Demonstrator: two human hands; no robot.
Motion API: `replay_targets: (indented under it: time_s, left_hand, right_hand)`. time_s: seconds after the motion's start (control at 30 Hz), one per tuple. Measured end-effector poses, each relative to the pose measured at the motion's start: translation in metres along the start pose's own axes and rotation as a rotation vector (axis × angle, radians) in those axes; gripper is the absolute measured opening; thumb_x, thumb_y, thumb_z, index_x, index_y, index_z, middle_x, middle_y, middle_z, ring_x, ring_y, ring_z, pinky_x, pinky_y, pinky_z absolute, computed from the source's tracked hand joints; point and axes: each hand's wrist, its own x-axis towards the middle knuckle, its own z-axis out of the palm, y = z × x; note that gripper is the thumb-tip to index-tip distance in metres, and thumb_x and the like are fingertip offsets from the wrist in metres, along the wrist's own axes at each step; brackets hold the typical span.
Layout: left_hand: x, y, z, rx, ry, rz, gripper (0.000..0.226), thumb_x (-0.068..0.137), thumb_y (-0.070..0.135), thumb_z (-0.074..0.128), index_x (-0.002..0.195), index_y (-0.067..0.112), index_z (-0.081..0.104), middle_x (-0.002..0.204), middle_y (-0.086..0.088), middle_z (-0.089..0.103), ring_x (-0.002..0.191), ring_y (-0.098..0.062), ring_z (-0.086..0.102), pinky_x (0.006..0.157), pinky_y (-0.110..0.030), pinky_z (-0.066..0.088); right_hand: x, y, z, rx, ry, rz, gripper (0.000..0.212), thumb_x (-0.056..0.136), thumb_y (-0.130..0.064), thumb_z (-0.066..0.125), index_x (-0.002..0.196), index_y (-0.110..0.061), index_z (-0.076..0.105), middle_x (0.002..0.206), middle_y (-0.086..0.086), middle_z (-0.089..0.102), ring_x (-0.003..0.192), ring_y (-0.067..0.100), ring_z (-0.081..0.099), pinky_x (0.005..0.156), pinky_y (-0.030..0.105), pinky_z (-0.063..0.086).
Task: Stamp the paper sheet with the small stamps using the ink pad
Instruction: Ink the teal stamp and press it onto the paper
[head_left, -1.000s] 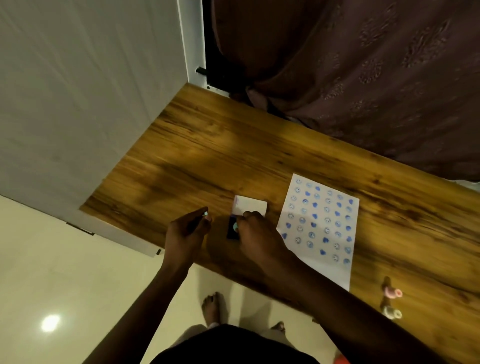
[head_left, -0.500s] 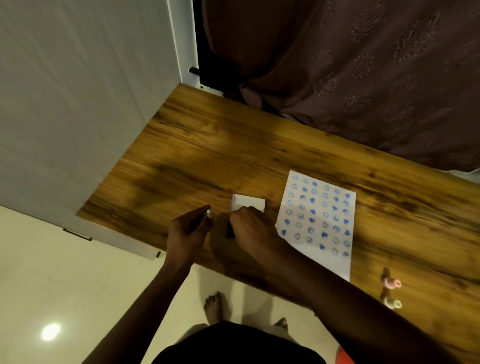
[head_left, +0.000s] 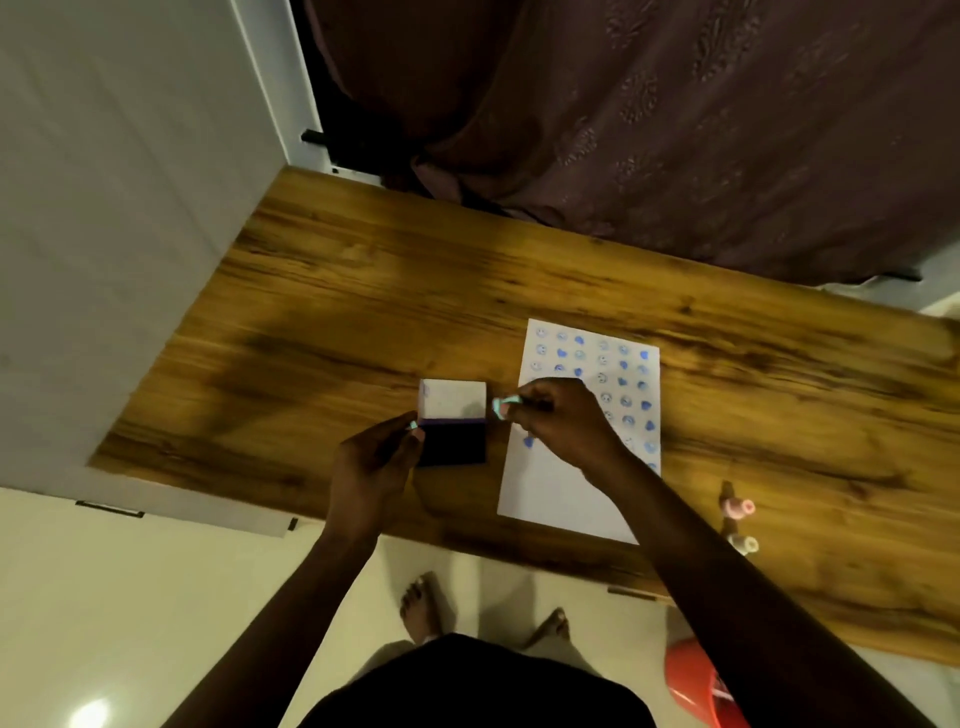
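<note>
A white paper sheet (head_left: 556, 493) lies on the wooden table (head_left: 363, 312), its upper part covered with rows of blue heart and smiley prints. To its left the ink pad (head_left: 451, 441) lies open, dark pad near me and white lid (head_left: 452, 397) folded back. My right hand (head_left: 563, 423) hovers over the sheet's left edge, pinching a small pale-green stamp (head_left: 503, 406) with its face turned toward the pad. My left hand (head_left: 371, 465) rests at the pad's left edge and holds a second small stamp (head_left: 414, 425) between its fingertips.
Two more small stamps, a pink one (head_left: 737, 506) and a pale one (head_left: 743, 543), stand near the table's front edge right of the sheet. A brown curtain (head_left: 675, 130) hangs behind the table. A white wall panel (head_left: 104, 208) borders the left. A red object (head_left: 696, 686) sits on the floor.
My right hand has lifted off the ink pad and moved right toward the sheet with the green stamp, uncovering the dark pad. My left hand stayed beside the pad.
</note>
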Motion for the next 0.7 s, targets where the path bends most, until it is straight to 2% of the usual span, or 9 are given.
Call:
replay_targets:
  time_s: [0.13,0.27,0.37,0.47,0.57,0.7]
  left_hand:
    - [0.004,-0.007,0.011,-0.053,-0.009,-0.044,0.032,0.094,0.023,0.071,0.125,0.023,0.07,0.122,0.003,0.075,0.112,-0.01,0.072,0.09,-0.035,0.063]
    - [0.008,-0.012,0.02,-0.045,-0.017,-0.083,0.03,0.091,0.023,0.074,0.12,0.028,0.072,0.121,0.004,0.074,0.112,-0.011,0.072,0.087,-0.031,0.063]
    - [0.011,-0.012,0.024,-0.043,-0.017,-0.085,0.031,0.09,0.024,0.074,0.121,0.026,0.072,0.119,0.006,0.073,0.108,-0.005,0.072,0.079,-0.02,0.062]
    - [0.017,-0.012,0.027,-0.025,-0.01,-0.075,0.03,0.09,0.024,0.075,0.12,0.022,0.073,0.116,0.0,0.075,0.103,-0.01,0.075,0.08,-0.023,0.063]
    - [0.022,-0.012,0.028,-0.002,-0.003,-0.042,0.025,0.091,0.022,0.074,0.115,0.031,0.074,0.112,-0.001,0.077,0.101,-0.013,0.076,0.079,-0.024,0.063]
    - [0.025,-0.006,0.028,-0.017,-0.022,-0.04,0.03,0.092,0.024,0.073,0.104,0.051,0.074,0.108,0.01,0.077,0.101,-0.008,0.075,0.073,-0.015,0.059]
  right_hand:
    - [-0.028,0.036,-0.006,-0.227,0.094,-0.064,0.022,0.089,-0.041,0.074,0.091,-0.02,0.073,0.085,-0.008,0.074,0.079,0.005,0.068,0.07,0.017,0.05]
    - [-0.047,0.055,0.006,-0.354,0.081,-0.11,0.018,0.093,-0.038,0.069,0.099,-0.022,0.071,0.091,-0.008,0.073,0.084,0.006,0.067,0.08,0.028,0.058]
    - [-0.051,0.055,0.015,-0.405,0.097,-0.153,0.02,0.094,-0.037,0.067,0.107,-0.022,0.069,0.1,-0.008,0.072,0.092,0.007,0.067,0.084,0.024,0.056]
    - [-0.05,0.052,0.021,-0.462,0.104,-0.186,0.028,0.096,-0.038,0.064,0.116,-0.019,0.067,0.11,-0.004,0.071,0.102,0.01,0.067,0.091,0.024,0.054]
    - [-0.048,0.049,0.023,-0.47,0.08,-0.182,0.031,0.098,-0.038,0.061,0.12,-0.018,0.065,0.115,-0.001,0.071,0.107,0.013,0.066,0.097,0.029,0.054]
    - [-0.048,0.05,0.028,-0.487,0.046,-0.171,0.032,0.099,-0.036,0.06,0.123,-0.015,0.064,0.12,0.003,0.07,0.112,0.018,0.066,0.101,0.032,0.053]
